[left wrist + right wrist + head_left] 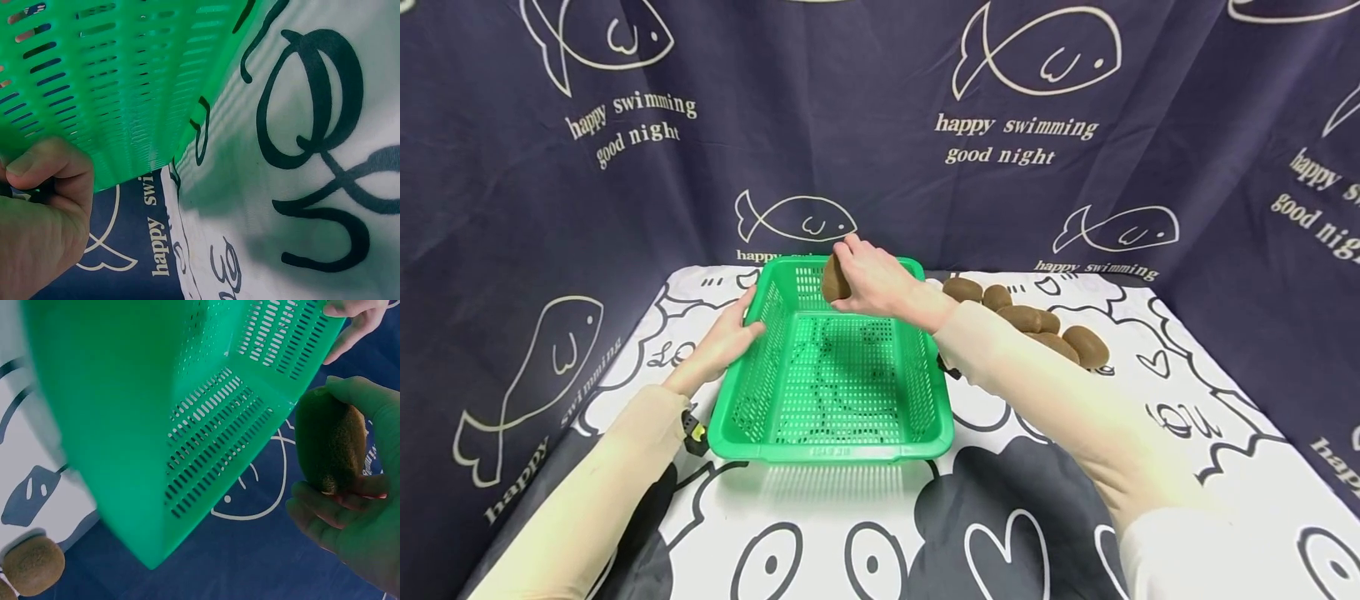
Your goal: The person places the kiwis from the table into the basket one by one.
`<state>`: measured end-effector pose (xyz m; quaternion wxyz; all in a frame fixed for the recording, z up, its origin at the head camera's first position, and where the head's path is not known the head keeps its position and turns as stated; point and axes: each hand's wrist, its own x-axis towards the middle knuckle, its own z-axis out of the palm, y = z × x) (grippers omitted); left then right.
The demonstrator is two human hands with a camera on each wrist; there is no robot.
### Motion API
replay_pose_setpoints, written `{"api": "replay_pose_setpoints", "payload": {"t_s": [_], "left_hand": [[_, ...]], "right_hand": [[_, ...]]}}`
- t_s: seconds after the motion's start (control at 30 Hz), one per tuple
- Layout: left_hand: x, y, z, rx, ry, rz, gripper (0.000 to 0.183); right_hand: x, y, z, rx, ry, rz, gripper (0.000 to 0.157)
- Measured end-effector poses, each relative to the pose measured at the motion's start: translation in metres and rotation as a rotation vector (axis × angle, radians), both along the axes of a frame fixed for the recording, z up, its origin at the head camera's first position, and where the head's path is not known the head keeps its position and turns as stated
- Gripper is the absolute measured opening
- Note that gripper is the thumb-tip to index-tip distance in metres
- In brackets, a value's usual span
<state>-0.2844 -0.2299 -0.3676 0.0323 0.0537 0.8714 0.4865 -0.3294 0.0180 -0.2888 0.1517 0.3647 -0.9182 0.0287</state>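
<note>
Draped booth, fish-print curtains [865,108]

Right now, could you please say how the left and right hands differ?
The left hand grips the green basket by its left rim, while the right hand holds a kiwifruit. The left hand is at the rim; the right hand is above rim height. Both hands are bare.

Left arm [602,483] stretched forward, left grip [724,335] curled; right arm [1060,400] slanting inward, right grip [877,282] curled too.
</note>
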Motion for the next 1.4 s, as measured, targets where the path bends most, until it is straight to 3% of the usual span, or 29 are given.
{"api": "replay_pose_setpoints", "payload": {"t_s": [0.57, 0.9, 1.4], "left_hand": [[-0.001, -0.001, -0.002, 0.001, 0.026, -0.005, 0.081], [0.000, -0.001, -0.001, 0.005, 0.027, -0.001, 0.081], [-0.002, -0.002, -0.002, -0.005, 0.026, -0.010, 0.080]], "right_hand": [[-0.003, -0.029, -0.004, 0.064, -0.041, 0.001, 0.064], [-0.005, -0.043, -0.026, 0.114, -0.123, -0.020, 0.067], [-0.001, -0.060, -0.048, 0.209, -0.201, 0.034, 0.072]]}}
